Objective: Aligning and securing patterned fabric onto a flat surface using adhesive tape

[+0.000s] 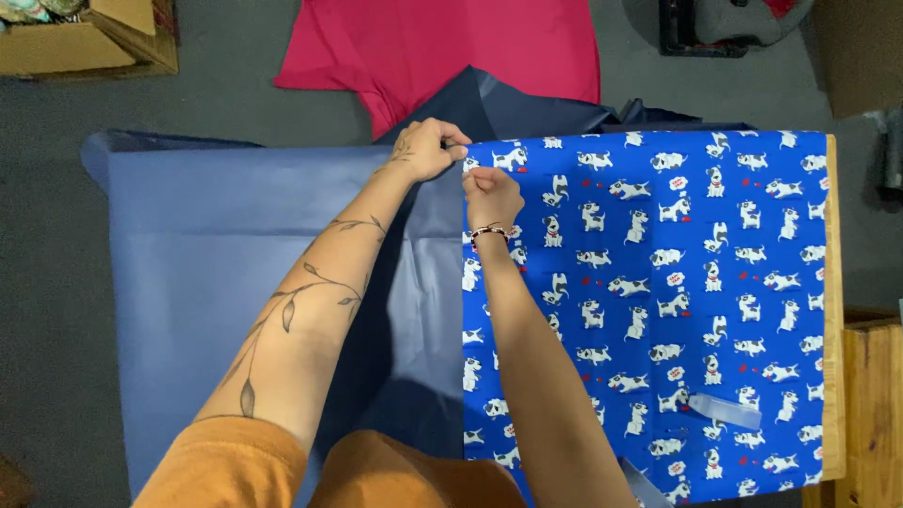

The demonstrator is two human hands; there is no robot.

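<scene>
A bright blue fabric printed with white dogs (658,282) lies flat over the right part of a wooden table (831,310). To its left spreads a plain navy-blue sheet of material (216,273), partly under the printed cloth. My left hand (428,149) pinches the far left corner of the printed fabric where it meets the navy sheet. My right hand (489,193), with a beaded bracelet at the wrist, is closed on the same edge just below that corner.
A red cloth (451,47) lies on the grey floor beyond the table. A cardboard box (85,38) sits at the top left, a wooden crate (873,404) at the right. Two small grey-blue pieces (724,410) rest on the printed fabric near me.
</scene>
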